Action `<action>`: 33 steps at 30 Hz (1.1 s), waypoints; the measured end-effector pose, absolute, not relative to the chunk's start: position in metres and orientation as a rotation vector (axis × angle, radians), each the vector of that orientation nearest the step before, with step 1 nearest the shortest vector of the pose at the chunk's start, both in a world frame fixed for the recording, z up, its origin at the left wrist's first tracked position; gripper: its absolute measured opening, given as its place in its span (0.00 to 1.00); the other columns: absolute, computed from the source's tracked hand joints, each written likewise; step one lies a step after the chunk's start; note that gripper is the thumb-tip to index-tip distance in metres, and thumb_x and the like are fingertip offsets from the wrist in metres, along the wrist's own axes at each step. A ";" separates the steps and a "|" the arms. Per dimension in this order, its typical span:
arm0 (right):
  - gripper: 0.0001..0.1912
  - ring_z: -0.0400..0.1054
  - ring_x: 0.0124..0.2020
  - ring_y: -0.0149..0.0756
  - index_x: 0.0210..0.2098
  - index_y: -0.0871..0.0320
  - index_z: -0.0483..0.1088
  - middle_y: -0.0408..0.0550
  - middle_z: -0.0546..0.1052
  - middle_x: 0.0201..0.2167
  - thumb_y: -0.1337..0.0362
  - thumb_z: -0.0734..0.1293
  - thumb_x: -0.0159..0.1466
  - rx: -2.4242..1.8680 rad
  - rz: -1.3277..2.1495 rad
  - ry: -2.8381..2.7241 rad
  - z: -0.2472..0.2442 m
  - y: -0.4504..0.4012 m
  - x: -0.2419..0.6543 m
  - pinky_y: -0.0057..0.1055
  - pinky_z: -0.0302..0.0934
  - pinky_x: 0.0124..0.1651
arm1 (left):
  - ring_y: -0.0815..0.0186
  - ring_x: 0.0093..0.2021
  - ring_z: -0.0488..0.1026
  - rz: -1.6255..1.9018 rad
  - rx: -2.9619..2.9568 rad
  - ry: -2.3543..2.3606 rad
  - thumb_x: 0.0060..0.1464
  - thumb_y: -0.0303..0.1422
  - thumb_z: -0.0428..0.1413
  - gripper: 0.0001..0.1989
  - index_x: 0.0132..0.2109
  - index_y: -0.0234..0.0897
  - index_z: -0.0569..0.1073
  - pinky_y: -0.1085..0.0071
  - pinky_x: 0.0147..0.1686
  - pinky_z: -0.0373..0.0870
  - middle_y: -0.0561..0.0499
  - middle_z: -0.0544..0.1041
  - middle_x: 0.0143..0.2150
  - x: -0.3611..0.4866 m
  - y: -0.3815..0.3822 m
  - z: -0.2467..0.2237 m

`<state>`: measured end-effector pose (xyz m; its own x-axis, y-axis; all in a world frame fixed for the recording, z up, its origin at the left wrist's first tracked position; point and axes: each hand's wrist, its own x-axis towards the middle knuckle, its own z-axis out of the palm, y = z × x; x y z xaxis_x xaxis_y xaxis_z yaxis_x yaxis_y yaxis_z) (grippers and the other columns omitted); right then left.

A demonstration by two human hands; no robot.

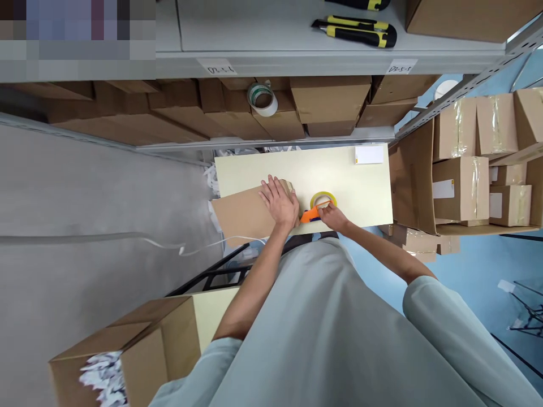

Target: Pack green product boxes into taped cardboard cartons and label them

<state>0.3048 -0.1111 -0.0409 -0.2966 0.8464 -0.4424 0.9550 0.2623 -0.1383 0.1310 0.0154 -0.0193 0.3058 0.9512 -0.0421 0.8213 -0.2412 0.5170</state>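
A brown cardboard box (241,213) lies on the pale table (271,160). Spread over its right part is my left hand (280,202), palm down with the fingers stretched out. My right hand (332,217) grips an orange tape dispenser (310,215) that carries a roll of yellow-edged tape (314,200). The dispenser's front end is close to the right end of the box; whether it touches is too small to tell. A small white box or card (369,154) lies at the table's far right corner.
Above the table's far side is a shelf (271,62) with utility knives (356,32). Under it stand cardboard boxes (331,99) and a tape roll (263,100). A large carton (411,175) of taped boxes stands right; an open carton (144,350) with shredded paper stands lower left.
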 end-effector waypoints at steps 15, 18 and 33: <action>0.21 0.80 0.48 0.47 0.64 0.67 0.70 0.61 0.86 0.49 0.76 0.57 0.75 1.649 -0.734 2.302 -0.032 -0.154 0.293 0.46 0.64 0.67 | 0.48 0.85 0.42 0.061 2.444 0.925 0.76 0.38 0.42 0.32 0.80 0.29 0.60 0.36 0.82 0.40 0.34 0.60 0.81 0.098 -0.017 -0.015; 0.20 0.80 0.49 0.49 0.61 0.68 0.72 0.63 0.86 0.48 0.77 0.58 0.74 1.734 -0.743 2.161 -0.022 -0.173 0.344 0.46 0.62 0.68 | 0.48 0.85 0.41 0.056 2.430 0.922 0.76 0.38 0.43 0.32 0.80 0.30 0.60 0.36 0.82 0.39 0.34 0.60 0.81 0.099 -0.016 -0.016; 0.23 0.80 0.48 0.54 0.62 0.77 0.68 0.71 0.84 0.48 0.77 0.52 0.74 1.812 -0.490 2.016 0.004 -0.088 0.427 0.48 0.53 0.68 | 0.49 0.84 0.51 -0.047 2.560 0.433 0.73 0.30 0.47 0.30 0.77 0.32 0.66 0.42 0.82 0.47 0.37 0.67 0.78 0.073 -0.038 -0.022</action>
<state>0.4267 -0.0882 0.0038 -0.0927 0.8600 -0.5018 0.9944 0.1058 -0.0025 0.0728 -0.0375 -0.0221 0.9479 0.2953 -0.1195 0.3141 -0.8039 0.5050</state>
